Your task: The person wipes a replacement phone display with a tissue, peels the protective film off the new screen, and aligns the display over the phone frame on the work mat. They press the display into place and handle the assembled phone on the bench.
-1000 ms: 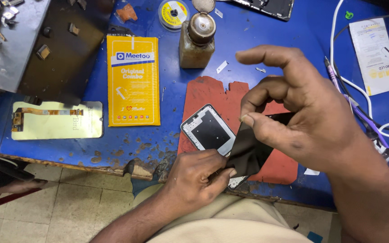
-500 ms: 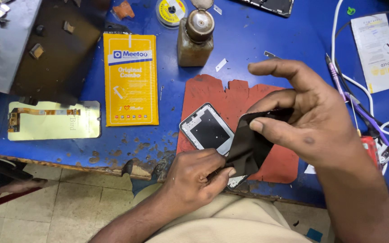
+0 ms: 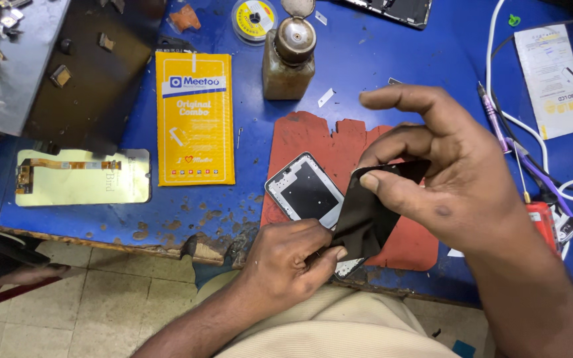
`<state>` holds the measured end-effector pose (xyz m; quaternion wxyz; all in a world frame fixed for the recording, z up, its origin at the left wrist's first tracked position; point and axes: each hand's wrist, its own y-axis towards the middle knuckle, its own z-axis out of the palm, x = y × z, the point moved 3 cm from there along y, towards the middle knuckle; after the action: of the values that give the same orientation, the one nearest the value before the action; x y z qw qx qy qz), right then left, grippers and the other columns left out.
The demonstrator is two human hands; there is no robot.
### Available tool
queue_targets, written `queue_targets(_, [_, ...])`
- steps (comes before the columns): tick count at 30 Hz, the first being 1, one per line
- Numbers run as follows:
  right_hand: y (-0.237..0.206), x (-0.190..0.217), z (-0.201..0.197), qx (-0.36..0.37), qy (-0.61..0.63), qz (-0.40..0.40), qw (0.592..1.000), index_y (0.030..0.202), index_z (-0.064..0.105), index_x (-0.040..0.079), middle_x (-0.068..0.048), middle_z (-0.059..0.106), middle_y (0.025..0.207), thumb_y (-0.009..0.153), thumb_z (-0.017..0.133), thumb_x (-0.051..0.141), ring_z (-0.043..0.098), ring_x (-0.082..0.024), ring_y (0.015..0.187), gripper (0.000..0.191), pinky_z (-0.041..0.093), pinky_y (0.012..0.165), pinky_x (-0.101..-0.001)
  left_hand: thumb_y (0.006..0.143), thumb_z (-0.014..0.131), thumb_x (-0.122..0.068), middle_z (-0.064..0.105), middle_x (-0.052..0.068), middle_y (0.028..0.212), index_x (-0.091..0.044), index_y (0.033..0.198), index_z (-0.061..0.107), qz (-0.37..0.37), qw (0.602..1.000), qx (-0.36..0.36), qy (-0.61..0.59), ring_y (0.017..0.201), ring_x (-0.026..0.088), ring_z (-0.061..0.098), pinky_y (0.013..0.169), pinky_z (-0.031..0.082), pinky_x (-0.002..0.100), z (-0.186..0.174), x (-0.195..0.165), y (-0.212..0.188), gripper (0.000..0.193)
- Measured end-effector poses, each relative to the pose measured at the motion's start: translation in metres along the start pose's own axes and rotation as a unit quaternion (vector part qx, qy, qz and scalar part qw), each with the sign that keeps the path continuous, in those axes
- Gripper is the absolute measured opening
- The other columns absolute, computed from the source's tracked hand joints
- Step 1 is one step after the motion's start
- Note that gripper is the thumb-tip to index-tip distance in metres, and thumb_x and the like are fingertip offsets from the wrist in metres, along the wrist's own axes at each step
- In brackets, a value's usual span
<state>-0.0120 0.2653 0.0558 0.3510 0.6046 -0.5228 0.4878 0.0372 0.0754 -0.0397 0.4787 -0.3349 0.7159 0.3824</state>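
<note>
On the red mat [image 3: 313,136], near the front edge of the blue table [image 3: 392,59], lies a phone frame [image 3: 303,194] with a white rim and a dark inside. Over its lower right corner both hands hold one thin black sheet [image 3: 366,215] — it bends upward, away from the frame. At the sheet's lower edge the left hand [image 3: 286,265] is closed on it, and its thumb presses on the black surface. At the upper edge the right hand [image 3: 445,179] pinches the sheet between thumb and bent fingers, while its index finger stays stretched out and free.

To the left of the mat lies a yellow package [image 3: 195,119], and further left a pale yellow display panel [image 3: 82,176] with a flat cable. Behind the mat stands a brown bottle [image 3: 288,63] with a metal cap. Beside the right hand lie a white cable [image 3: 499,66] and a purple tool [image 3: 492,119] — both on the table.
</note>
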Motion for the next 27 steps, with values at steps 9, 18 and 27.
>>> queue_targets(9, [0.004, 0.010, 0.001, 0.021, -0.042, -0.030, 0.998, 0.148, 0.045, 0.000, -0.007, 0.073, 0.092, 0.084, 0.073, -0.005, 0.067, -0.009, 0.091, 0.070, 0.053, 0.081, -0.0232, 0.088, 0.076, -0.008, 0.060, 0.010, 0.070, -0.001, 0.082, 0.064, 0.008, 1.000, -0.007, -0.005, 0.055, 0.025, 0.061, 0.049, 0.043, 0.038, -0.001, -0.001, 0.000, 0.015])
queue_targets(18, [0.004, 0.016, 0.007, 0.014, -0.062, -0.014, 0.998, 0.144, 0.048, 0.000, -0.006, 0.074, 0.089, 0.086, 0.072, -0.004, 0.069, -0.009, 0.087, 0.063, 0.055, 0.082, -0.0240, 0.087, 0.076, -0.007, 0.059, 0.010, 0.069, -0.001, 0.082, 0.064, 0.006, 1.000, -0.002, 0.000, 0.054, 0.025, 0.061, 0.049, 0.043, 0.038, -0.001, -0.001, 0.000, 0.015])
queue_targets(27, [0.006, 0.011, 0.000, 0.051, -0.091, -0.038, 0.994, 0.149, 0.046, 0.002, -0.004, 0.075, 0.089, 0.077, 0.079, 0.000, 0.068, -0.010, 0.091, 0.079, 0.051, 0.088, -0.0275, 0.087, 0.076, -0.008, 0.060, 0.010, 0.070, -0.001, 0.083, 0.064, 0.007, 1.000, -0.005, -0.001, 0.055, 0.025, 0.061, 0.049, 0.043, 0.038, 0.000, 0.000, 0.000, 0.014])
